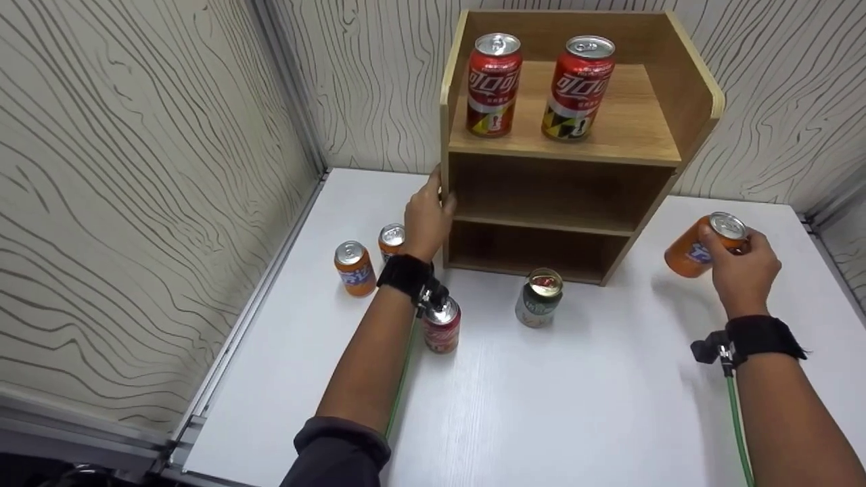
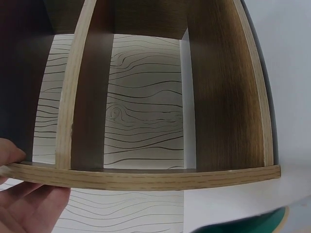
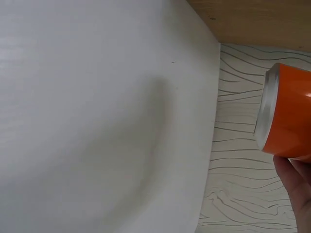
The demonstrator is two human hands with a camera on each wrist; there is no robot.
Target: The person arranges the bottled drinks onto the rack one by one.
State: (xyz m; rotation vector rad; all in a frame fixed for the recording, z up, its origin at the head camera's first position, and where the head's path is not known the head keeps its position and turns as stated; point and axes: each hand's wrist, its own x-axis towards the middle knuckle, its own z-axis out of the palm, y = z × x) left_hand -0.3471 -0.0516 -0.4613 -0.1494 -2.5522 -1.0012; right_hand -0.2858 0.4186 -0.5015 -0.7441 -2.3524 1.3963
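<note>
My left hand (image 1: 427, 220) grips the left side panel of a small wooden shelf (image 1: 565, 154). In the left wrist view its thumb is inside the panel's front edge and the other fingers (image 2: 41, 206) are outside. To the right of the shelf, my right hand (image 1: 747, 270) holds an orange soda can (image 1: 691, 251) by its upper part. That can is tilted, with its shadow on the table below it. The right wrist view shows its silver bottom rim and a finger (image 3: 290, 179) against its side; the rest of that hand lies outside that view.
Two red cola cans (image 1: 494, 88) stand on the shelf's top level. In front of the shelf is a green can (image 1: 539, 299). A red can (image 1: 442, 328) stands by my left wrist, and two orange cans (image 1: 355, 269) are further left. Patterned walls (image 1: 379, 81) border the white table (image 1: 541, 406).
</note>
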